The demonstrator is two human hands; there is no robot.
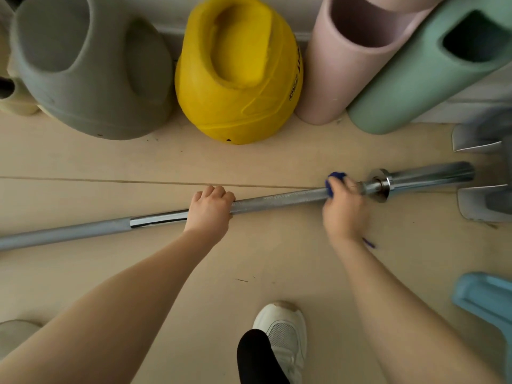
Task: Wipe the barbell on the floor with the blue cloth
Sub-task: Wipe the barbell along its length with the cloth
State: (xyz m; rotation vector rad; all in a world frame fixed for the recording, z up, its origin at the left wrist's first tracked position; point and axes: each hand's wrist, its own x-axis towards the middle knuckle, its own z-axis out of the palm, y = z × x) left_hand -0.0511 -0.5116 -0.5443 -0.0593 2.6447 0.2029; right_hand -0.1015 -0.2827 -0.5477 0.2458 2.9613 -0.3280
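Note:
A long steel barbell (277,197) lies across the pale floor, its sleeve and collar at the right. My left hand (209,207) grips the shaft near its middle, fingers curled over the top. My right hand (345,206) is wrapped round the shaft just left of the collar, pressing a blue cloth (333,181) against the bar. Only a bunched edge of the cloth shows above my fingers; a thin blue strand shows beside my right wrist.
Against the wall stand a grey kettlebell (91,67), a yellow kettlebell (238,76), a pink foam roller (352,59) and a green one (432,70). Grey stands (482,203) flank the bar's right end. A blue object (487,300) and my white shoe (285,333) are near.

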